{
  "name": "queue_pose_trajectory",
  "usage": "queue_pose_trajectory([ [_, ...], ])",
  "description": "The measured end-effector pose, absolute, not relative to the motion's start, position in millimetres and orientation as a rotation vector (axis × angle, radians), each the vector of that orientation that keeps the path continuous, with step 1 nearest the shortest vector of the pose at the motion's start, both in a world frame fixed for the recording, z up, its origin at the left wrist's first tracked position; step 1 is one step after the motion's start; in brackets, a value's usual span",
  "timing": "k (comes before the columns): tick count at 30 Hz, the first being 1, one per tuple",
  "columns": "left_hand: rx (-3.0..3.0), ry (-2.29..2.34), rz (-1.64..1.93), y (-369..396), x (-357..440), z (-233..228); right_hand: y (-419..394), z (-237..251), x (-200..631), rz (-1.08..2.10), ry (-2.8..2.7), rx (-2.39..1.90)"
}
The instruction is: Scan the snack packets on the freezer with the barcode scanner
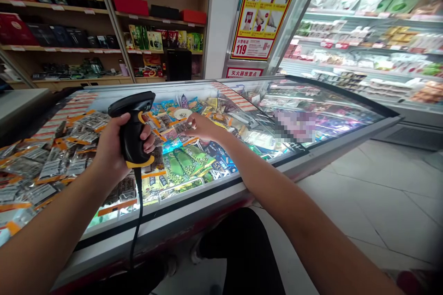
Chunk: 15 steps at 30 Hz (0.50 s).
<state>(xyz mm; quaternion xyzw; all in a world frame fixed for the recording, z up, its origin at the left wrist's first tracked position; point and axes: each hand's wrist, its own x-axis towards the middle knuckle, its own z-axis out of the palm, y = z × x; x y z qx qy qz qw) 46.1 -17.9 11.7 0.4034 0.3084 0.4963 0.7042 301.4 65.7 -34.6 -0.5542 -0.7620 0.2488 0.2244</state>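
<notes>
My left hand (114, 147) is wrapped round the grip of a black and yellow barcode scanner (133, 133), its head pointing right and its cable hanging down. To the right, my right hand (200, 126) reaches over the glass-topped freezer (214, 189). Its fingers are curled on the right end of a clear snack packet (179, 127) with orange edges; the fingertips are partly hidden. Many similar packets (51, 168) lie piled on the glass at the left. Green ice-pop packs (183, 163) show through the glass below my right hand.
Wooden shelves (79, 48) with boxes and bottles stand behind the freezer. A red and yellow poster (265, 11) hangs on the pillar. At the right is an open chilled display (363, 37). My legs (242, 249) are close to the freezer's front.
</notes>
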Motion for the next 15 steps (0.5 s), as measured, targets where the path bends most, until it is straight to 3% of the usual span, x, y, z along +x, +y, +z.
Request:
queue_pose_trajectory([
  [7,1.029,0.615,1.086,-19,50,4,74,-35,304,0.747,-1.899,-1.463],
  [15,1.149,0.65,0.997,-19,57,-15,67,-31,297,1.073,-1.577,-1.201],
])
